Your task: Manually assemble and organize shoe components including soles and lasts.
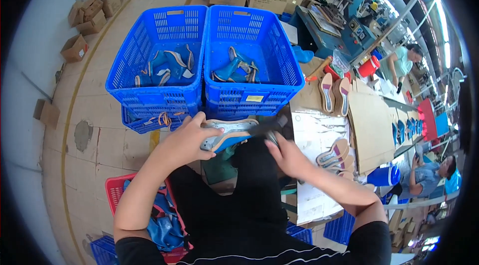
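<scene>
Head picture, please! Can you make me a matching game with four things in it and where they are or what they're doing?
Things:
1. Left hand
2. Right hand
3. Red basket
4. Big blue crates

Places and states:
A. Side by side, beyond both hands
B. Holding a blue shoe part
C. At the lower left, with blue pieces inside
D. Gripping a blurred, hammer-like tool

Right pairs: 1-B, 2-D, 3-C, 4-A
</scene>
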The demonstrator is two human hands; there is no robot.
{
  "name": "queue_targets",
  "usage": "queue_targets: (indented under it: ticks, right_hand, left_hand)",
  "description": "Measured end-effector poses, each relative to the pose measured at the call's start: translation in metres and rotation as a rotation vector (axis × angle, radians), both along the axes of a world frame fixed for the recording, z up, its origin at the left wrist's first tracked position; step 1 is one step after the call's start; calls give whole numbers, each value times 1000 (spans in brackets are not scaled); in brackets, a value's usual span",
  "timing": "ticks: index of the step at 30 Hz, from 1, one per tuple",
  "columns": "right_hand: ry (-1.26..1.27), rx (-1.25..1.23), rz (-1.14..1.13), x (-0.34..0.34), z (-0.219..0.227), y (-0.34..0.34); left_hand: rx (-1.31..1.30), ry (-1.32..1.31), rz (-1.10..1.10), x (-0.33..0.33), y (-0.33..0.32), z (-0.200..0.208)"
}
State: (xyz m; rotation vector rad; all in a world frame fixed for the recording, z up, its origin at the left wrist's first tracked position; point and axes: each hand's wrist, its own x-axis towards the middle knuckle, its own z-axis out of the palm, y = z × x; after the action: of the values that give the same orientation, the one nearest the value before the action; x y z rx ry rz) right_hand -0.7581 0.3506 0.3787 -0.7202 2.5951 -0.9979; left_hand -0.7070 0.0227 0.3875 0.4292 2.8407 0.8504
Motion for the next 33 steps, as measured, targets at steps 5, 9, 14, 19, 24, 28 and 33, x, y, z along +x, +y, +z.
queue_targets:
  ticks: [5,9,14,19,24,28,33]
  right_hand:
    - [-88,43,-98,24,-43,38]
    - [-709,-517,-478,25,-42,7]
    - [-593,-767,-564,7,-65,-23]
    - [-700,-888,-575,18,-86,-16]
    - [-803,-791,-534,50,-133,9]
    - [-838,-785,-604,56,-157,21]
    - [-905,-811,-535,46,-156,17]
  left_hand:
    - [16,-48,45,2,10,5]
    - [-138,176,129,26,19,-20]
    - [-116,466,329,40,42,-61]
    - [138,514,554,68,36,-37]
    - [1204,308,915,62,-32,-6]
    - [1723,-163,1018,6,-120,-12]
    - [1542,-301,1252,-57,-222,-47]
